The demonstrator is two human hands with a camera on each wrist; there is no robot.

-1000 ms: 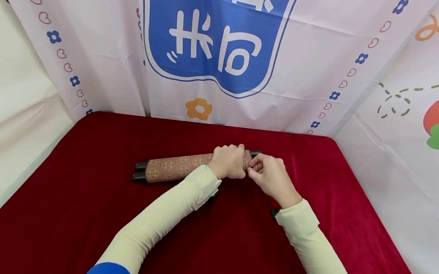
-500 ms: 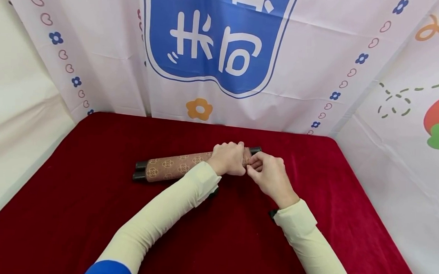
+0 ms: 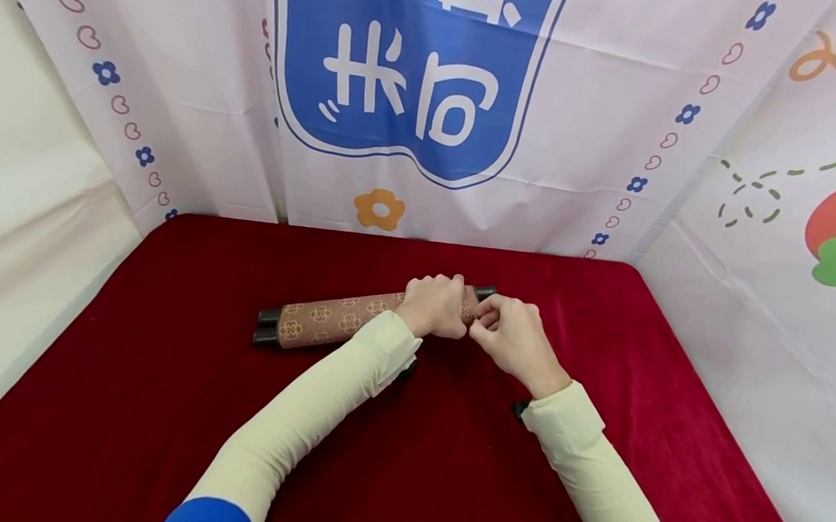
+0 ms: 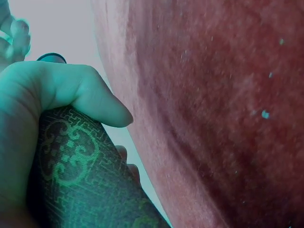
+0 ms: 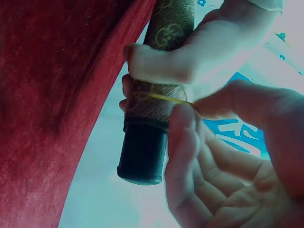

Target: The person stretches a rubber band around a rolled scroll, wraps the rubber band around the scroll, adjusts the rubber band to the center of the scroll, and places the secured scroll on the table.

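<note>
Currently both hands are on the rolled-up scroll (image 3: 348,318), which lies on the red cloth (image 3: 451,457), toward the back of the table, slightly slanted. Brown patterned cover, two dark knobs (image 3: 267,327) at its left end, one dark knob (image 3: 485,293) showing past the right end. Left hand (image 3: 435,305) wraps the scroll near its right end: thumb across the near side, fingertips coming round the far side in the wrist views, so a closed grip. Right hand (image 3: 516,331) is just beside it, at the scroll's right end; thumb and index finger pinch a thin yellow string (image 5: 166,98) that runs across the cover, between left thumb and knob. Other right fingers curl loosely. Pale sleeves (image 3: 313,408) on both arms. White printed curtain (image 3: 591,136) behind, blue sign (image 3: 403,128) on it.
</note>
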